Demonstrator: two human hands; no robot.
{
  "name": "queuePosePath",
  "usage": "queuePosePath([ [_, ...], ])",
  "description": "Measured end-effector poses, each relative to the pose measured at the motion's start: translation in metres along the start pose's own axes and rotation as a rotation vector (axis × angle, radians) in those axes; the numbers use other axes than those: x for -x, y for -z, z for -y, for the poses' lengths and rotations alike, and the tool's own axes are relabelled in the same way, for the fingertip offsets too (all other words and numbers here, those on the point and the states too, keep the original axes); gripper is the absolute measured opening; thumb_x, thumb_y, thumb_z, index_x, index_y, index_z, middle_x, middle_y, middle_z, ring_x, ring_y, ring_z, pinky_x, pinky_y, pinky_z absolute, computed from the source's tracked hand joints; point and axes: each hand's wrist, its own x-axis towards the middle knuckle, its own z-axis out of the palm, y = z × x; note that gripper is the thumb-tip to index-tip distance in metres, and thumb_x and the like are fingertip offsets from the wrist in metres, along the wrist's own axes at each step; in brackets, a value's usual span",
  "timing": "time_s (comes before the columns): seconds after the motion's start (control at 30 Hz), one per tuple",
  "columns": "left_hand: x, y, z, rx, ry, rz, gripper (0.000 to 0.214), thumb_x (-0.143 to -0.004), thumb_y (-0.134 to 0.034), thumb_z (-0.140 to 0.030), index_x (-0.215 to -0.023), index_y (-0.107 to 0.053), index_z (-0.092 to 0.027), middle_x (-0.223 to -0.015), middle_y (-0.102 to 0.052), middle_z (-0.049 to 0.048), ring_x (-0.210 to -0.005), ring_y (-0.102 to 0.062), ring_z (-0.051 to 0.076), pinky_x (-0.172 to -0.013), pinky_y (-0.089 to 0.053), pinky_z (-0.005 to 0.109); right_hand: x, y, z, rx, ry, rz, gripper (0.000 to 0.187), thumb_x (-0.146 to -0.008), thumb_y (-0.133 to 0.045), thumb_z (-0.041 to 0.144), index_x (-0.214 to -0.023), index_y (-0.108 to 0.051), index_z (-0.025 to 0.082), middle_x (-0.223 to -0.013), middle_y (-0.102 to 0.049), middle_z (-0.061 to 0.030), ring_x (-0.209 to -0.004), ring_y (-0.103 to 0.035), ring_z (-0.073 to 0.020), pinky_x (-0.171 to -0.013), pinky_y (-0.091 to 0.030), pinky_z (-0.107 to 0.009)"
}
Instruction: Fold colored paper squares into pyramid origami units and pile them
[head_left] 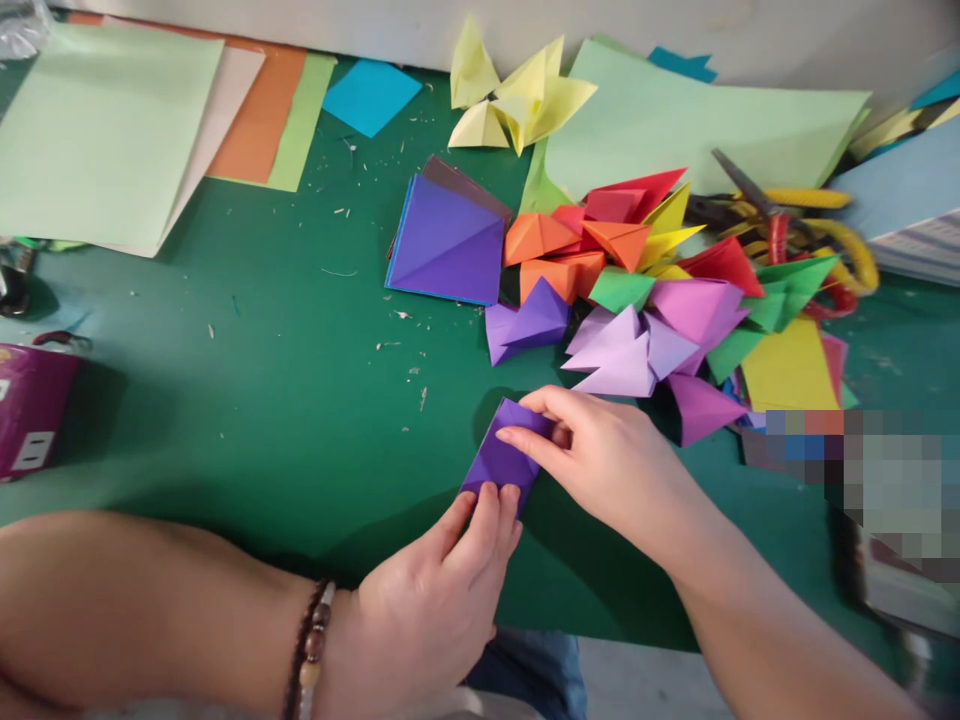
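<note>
A folded purple paper (491, 455) is held between the two hands, just above or on the green desk (285, 400); whether its underside touches the surface cannot be told. It lies beyond the fingers of the left hand (435, 575) and to the left of the right hand (607, 460). The upper right edge is pinched by the right hand, with the thumb placed across the top face and the index finger bent at the edge. The lower end is held by the left hand, whose bent fingertips are set close together over it.

The lower end of the paper is covered by these fingertips, and part of its right side is concealed by the right hand. The position of the left thumb cannot be made out clearly. Among the heap of coloured folded pieces (615, 235), many shapes are overlapped, so they cannot be counted with certainty. The scissors (776, 235) are partly hidden by this heap, and their number is hard to tell. A purple box (34, 410) is cut off by the left edge. At the right, an area is masked by coarse squares, and what is beneath cannot be recognised.
</note>
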Motion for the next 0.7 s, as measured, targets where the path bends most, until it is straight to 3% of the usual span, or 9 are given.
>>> queuePosePath([
  [0.3,0.0003,-0.001,-0.0017,-0.009,0.0,0.014,0.062,-0.085,-0.054,-0.048,-0.13,-0.057,-0.005,-0.142,-0.048,0.0171,-0.134,-0.039,0.032,-0.112,-0.028,0.045,-0.0016,0.0061,-0.0008,-0.045,0.03,0.045,0.019,-0.093,-0.046,0.026,-0.081,-0.06,0.021,-0.073,-0.07,-0.0015,-0.063,-0.066,-0.0164,-0.057,-0.043,-0.026],
  [0.7,0.0,-0.0015,-0.0014,-0.002,0.003,0.011,0.058,-0.087,-0.052,-0.041,-0.131,-0.055,-0.005,-0.141,-0.049,0.0175,-0.133,-0.042,0.029,-0.11,-0.032,0.041,-0.0034,0.0026,0.0007,-0.028,-0.037,0.048,0.007,-0.09,-0.054,0.027,-0.086,-0.054,0.022,-0.062,-0.064,0.003,-0.054,-0.063,-0.0158,-0.051,-0.037,-0.026],
])
